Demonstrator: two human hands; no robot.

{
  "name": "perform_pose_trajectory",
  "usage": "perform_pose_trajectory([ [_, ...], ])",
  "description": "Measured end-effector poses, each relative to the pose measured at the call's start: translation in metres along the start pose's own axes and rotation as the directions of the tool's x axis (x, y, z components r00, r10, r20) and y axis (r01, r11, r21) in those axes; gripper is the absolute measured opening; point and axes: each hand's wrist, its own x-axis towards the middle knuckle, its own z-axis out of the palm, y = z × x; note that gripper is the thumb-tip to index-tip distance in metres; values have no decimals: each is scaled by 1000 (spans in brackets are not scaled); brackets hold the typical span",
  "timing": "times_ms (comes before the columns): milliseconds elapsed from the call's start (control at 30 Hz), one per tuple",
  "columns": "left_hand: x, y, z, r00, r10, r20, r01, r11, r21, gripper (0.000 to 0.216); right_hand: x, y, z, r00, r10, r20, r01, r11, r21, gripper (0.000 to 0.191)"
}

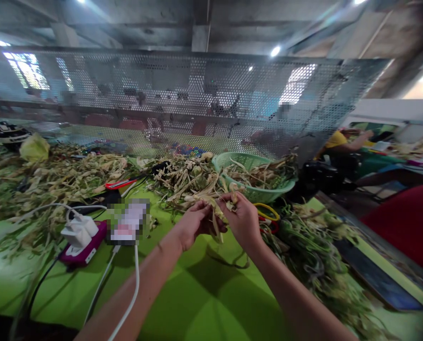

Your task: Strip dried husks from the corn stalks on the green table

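Bare forearms (pixel 155 274), fingers (pixel 201 205) around papery strips (pixel 217 229)

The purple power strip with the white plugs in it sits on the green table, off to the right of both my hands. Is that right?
Not quite: the head view shows the purple power strip, with the white plugs in it, on the green table to the left of both your left hand and right hand.

Tan leaves (pixel 217 226), mint-green basket (pixel 273 193), lime-green table (pixel 204 303)
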Motion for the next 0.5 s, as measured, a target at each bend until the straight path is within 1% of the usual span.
perform_pose_trajectory([
  [67, -1, 0, 2, 1000, -1, -22, 1, 1000, -7, 15, 0, 0, 1, 1000, -9, 8, 8, 1000, 2, 10],
  [200, -1, 1, 3, 997, -8, -78, 13, 998, 62, 19, -2, 1, 4, 999, 24, 28, -24, 999, 32, 12],
  [267, -2, 1, 2, 998, -5, -56, 10, 996, 91, 28, -2, 4, 5, 997, 68, 29, -70, 996, 48, 13],
  [367, -4, 2, 0, 1000, -1, 16, -2, 987, 159, 42, -2, 8, 5, 994, 110, 24, -112, 991, 68, 13],
  [500, -8, 4, -1, 996, 15, 83, -36, 967, 252, 43, -3, 10, 5, 990, 132, 57, -137, 984, 116, 10],
])
